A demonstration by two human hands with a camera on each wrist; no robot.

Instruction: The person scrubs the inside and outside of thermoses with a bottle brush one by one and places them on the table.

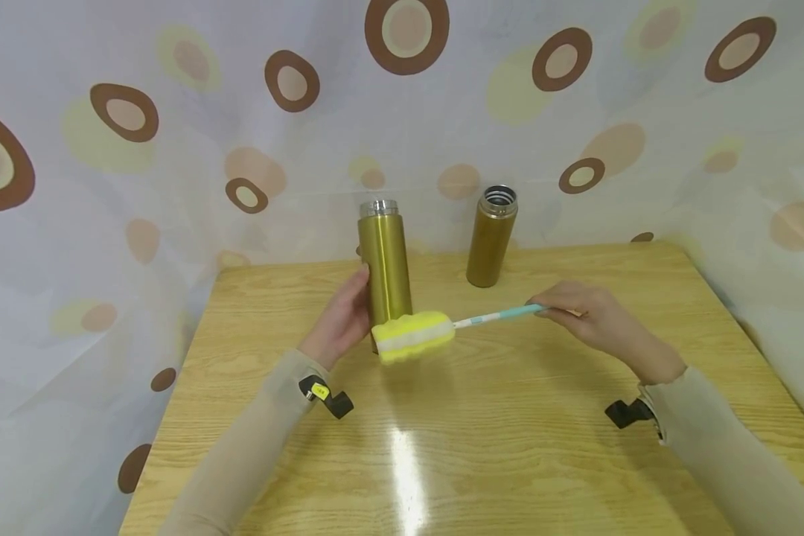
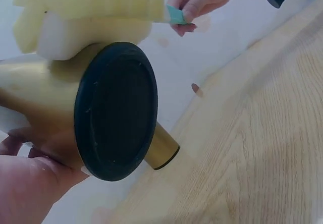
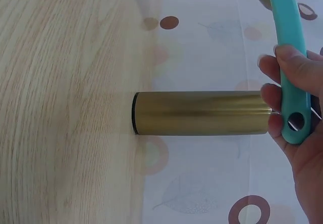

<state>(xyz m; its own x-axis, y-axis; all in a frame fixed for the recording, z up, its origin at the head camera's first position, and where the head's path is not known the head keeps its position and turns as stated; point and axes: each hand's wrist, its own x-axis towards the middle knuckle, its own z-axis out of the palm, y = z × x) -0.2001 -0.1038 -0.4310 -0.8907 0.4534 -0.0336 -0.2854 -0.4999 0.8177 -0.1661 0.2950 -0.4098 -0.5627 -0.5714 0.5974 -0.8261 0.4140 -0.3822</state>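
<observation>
My left hand (image 1: 345,316) grips a gold thermos bottle (image 1: 385,260) with a bare steel neck, its dark base (image 2: 118,110) facing the left wrist camera. By its teal handle (image 3: 290,27), my right hand (image 1: 592,324) holds a bottle brush (image 1: 414,335). The brush's yellow and white sponge head lies across the front of the lower part of the held bottle; in the left wrist view they overlap, and I cannot tell if they touch. A second gold thermos bottle (image 1: 491,242) stands upright and uncapped behind, between the two hands.
The wooden table (image 1: 509,447) reaches back to a white cloth backdrop (image 1: 348,141) with brown and yellow circles. Black straps (image 1: 326,394) are on both wrists. A bright reflection shows on the tabletop at the front.
</observation>
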